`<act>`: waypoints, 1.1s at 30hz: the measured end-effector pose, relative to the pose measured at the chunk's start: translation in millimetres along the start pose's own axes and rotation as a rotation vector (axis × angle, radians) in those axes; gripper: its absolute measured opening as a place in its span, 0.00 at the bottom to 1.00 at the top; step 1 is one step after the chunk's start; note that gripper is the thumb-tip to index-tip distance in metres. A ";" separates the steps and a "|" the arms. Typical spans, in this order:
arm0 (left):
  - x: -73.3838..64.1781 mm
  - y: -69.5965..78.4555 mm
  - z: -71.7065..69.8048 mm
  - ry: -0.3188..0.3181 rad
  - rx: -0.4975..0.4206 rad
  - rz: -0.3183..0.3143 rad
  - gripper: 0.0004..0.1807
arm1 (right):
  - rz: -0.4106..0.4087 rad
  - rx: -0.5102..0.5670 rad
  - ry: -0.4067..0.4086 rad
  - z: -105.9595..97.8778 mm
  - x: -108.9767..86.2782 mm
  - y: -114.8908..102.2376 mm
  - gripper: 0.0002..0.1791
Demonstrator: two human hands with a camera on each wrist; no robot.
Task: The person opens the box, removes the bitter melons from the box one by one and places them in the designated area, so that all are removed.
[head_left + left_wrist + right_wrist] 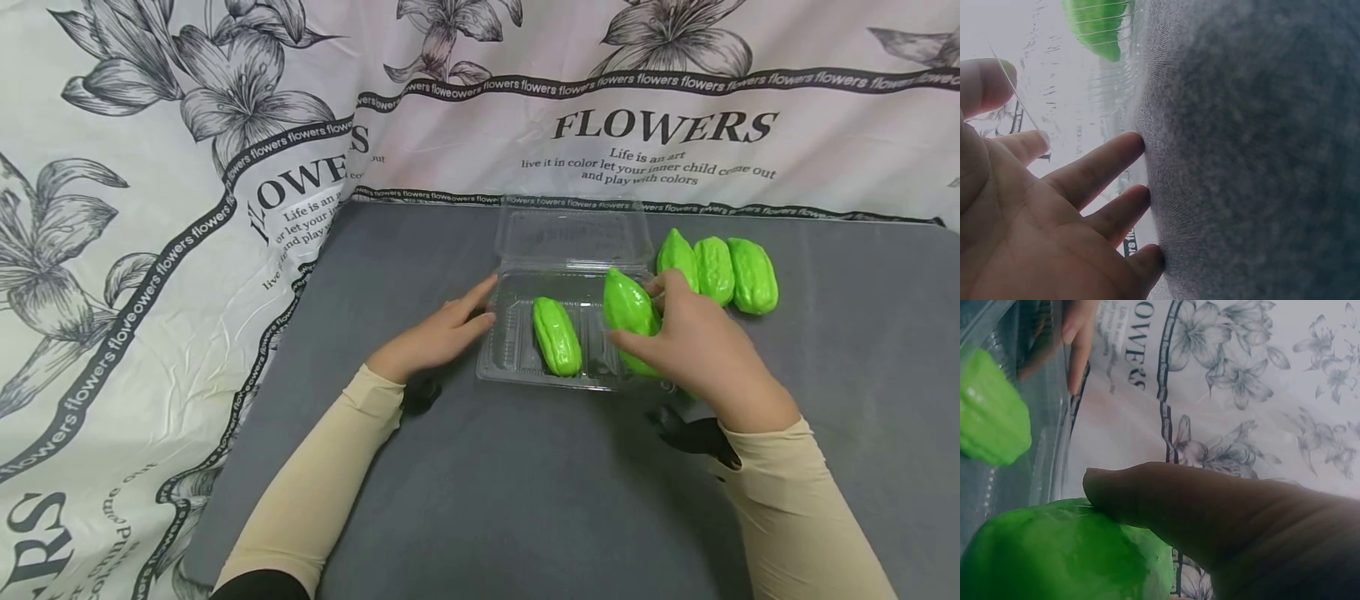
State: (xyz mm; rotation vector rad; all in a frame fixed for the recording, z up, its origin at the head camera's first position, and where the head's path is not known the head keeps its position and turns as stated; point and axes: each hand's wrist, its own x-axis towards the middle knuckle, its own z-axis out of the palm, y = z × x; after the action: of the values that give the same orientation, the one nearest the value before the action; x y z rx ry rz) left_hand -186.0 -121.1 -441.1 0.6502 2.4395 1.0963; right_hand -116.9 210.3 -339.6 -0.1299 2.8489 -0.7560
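A clear plastic clamshell box point(517, 375) lies on the grey table, its lid point(573, 237) folded back. One glossy green ridged fruit point(557, 337) rests inside it, left of the middle. Over the box's right part, my right hand point(697, 342) grips another green fruit point(628, 302) with a pointed end; in the right wrist view the thumb point(1147, 490) presses on its side. The hand hides part of this fruit and the box's right edge. My left hand point(438, 333) touches the box's left side with extended fingers, spread apart in the left wrist view.
Several more green fruits point(715, 271) stand in a row right of the box, partly behind my right hand. A bit of green point(684, 398) shows below that hand. Flower-printed cloth point(660, 167) borders the table point(510, 492) at the back and left.
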 end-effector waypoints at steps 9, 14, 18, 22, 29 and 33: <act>-0.6 -2.7 0.2 0.003 -0.011 0.005 0.37 | 0.060 -0.018 0.010 -5.2 -8.9 19.3 0.50; 1.1 -3.0 1.0 -0.001 0.001 0.015 0.37 | 0.081 -0.024 0.021 -6.4 -12.4 28.0 0.52; 1.1 -3.3 1.4 0.004 0.005 0.011 0.37 | 0.089 -0.027 0.032 -9.1 -13.2 33.3 0.51; 1.1 -3.7 2.1 0.008 0.010 0.003 0.36 | 0.114 -0.029 0.037 -15.0 -14.5 39.4 0.53; 1.0 -3.6 1.5 0.005 -0.004 -0.008 0.36 | 0.143 -0.015 0.065 -23.7 -15.5 48.7 0.53; 0.6 -2.1 1.2 0.003 -0.001 -0.007 0.36 | 0.158 -0.012 0.078 -29.0 -15.1 57.2 0.53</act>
State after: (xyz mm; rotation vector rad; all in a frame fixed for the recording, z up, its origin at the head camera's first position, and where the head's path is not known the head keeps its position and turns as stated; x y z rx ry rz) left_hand -186.4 -121.3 -443.5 0.6390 2.4415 1.0969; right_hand -110.2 275.8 -341.0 0.1253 2.8940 -0.7269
